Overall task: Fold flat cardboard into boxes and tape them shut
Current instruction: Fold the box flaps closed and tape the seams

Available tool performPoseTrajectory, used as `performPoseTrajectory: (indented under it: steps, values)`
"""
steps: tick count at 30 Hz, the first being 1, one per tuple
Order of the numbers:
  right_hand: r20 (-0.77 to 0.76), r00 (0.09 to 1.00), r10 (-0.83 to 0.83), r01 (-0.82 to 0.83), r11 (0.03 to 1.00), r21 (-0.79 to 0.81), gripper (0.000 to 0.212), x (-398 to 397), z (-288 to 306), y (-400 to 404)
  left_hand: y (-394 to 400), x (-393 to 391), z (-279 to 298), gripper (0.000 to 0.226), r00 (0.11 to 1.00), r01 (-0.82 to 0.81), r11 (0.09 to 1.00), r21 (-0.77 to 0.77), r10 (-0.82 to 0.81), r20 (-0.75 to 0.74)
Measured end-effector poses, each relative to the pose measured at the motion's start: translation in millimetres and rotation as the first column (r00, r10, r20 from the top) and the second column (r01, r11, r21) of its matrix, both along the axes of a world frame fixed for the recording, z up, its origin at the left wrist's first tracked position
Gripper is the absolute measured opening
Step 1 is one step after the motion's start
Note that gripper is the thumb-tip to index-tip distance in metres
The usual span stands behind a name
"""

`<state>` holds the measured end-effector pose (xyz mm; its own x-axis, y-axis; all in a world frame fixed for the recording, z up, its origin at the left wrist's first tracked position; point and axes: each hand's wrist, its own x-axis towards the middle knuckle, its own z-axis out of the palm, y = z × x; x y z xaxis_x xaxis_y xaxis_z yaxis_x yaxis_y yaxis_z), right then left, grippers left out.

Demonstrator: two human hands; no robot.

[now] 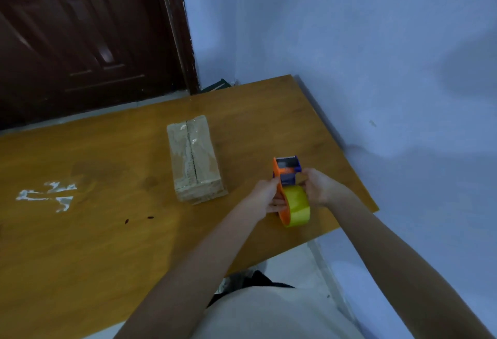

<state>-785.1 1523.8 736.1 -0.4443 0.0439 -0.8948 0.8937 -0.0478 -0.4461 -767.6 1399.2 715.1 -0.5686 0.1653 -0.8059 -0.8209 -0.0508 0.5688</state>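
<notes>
A closed cardboard box (195,158) lies on the wooden table (107,231), its top seam covered by clear tape. To its right, near the table's right edge, stands an orange and blue tape dispenser (289,190) with a yellow roll. My left hand (266,196) grips the dispenser's orange side. My right hand (320,186) pinches it from the right, just above the roll. Both hands are apart from the box.
White tape scraps (51,194) stick to the table at the left. A dark wooden door (86,32) stands behind the table. A pale blue wall (349,42) runs along the table's right side. A dark green object (217,85) shows at the far edge.
</notes>
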Motion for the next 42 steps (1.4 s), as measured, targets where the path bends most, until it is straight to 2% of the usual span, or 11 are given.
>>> performPoseTrajectory:
  steps: [9, 16, 20, 22, 24, 26, 28, 30, 33, 36, 42]
  values:
    - [0.107, 0.994, 0.037, -0.047, 0.995, 0.088, 0.058, -15.9, -8.9, 12.5, 13.0, -8.1, -9.5, 0.028, 0.988, -0.099, 0.993, 0.062, 0.091, 0.125]
    - [0.045, 0.975, 0.216, -0.22, 0.936, 0.273, 0.042, -22.4, 5.6, -7.5, 10.8, -9.9, -4.9, 0.016, 0.989, -0.086, 0.995, 0.059, 0.078, 0.127]
    - [-0.05, 0.911, 0.41, -0.303, 0.746, 0.593, 0.053, -28.8, 3.3, -11.1, -5.8, -0.5, 7.3, 0.015, 0.996, 0.056, 0.991, -0.122, -0.064, -0.067]
    - [-0.274, 0.865, 0.42, -0.125, 0.71, 0.693, 0.048, -26.6, 5.3, -16.9, -29.3, 12.7, 17.2, 0.013, 0.957, 0.056, 0.97, -0.237, -0.119, -0.264]
    - [-0.55, 0.761, 0.344, 0.023, 0.833, 0.553, 0.035, -16.1, 9.9, -35.9, -62.8, 34.0, 29.8, 0.025, 0.846, -0.105, 0.934, -0.341, -0.096, -0.524]
    - [-0.637, 0.702, 0.317, -0.083, 0.926, 0.369, 0.037, -0.3, 12.6, -63.3, -102.0, 57.2, 42.7, 0.029, 0.684, -0.376, 0.862, -0.341, 0.01, -0.729]
    - [-0.638, 0.688, 0.346, -0.281, 0.938, 0.205, 0.044, 15.1, 8.8, -89.3, -138.4, 72.3, 42.2, 0.031, 0.603, -0.586, 0.744, -0.32, 0.137, -0.786]
    - [-0.632, 0.684, 0.365, -0.394, 0.914, 0.102, 0.047, 24.8, -4.9, -110.7, -166.3, 79.6, 21.7, 0.038, 0.659, -0.63, 0.688, -0.36, 0.229, -0.716]
    - [-0.596, 0.737, 0.318, -0.426, 0.903, -0.045, 0.053, 33.3, -21.0, -137.4, -168.2, 80.6, -9.9, 0.056, 0.782, -0.511, 0.816, -0.271, 0.311, -0.541]
    - [-0.576, 0.781, 0.241, -0.385, 0.912, -0.141, 0.059, 38.5, -25.9, -148.9, -144.9, 78.5, -19.7, 0.069, 0.762, -0.468, 0.87, -0.155, 0.308, -0.57]
    - [-0.549, 0.802, 0.238, -0.392, 0.902, -0.182, 0.058, 41.7, -29.4, -140.7, -145.0, 84.2, -18.0, 0.046, 0.719, -0.563, 0.825, -0.053, 0.457, -0.523]
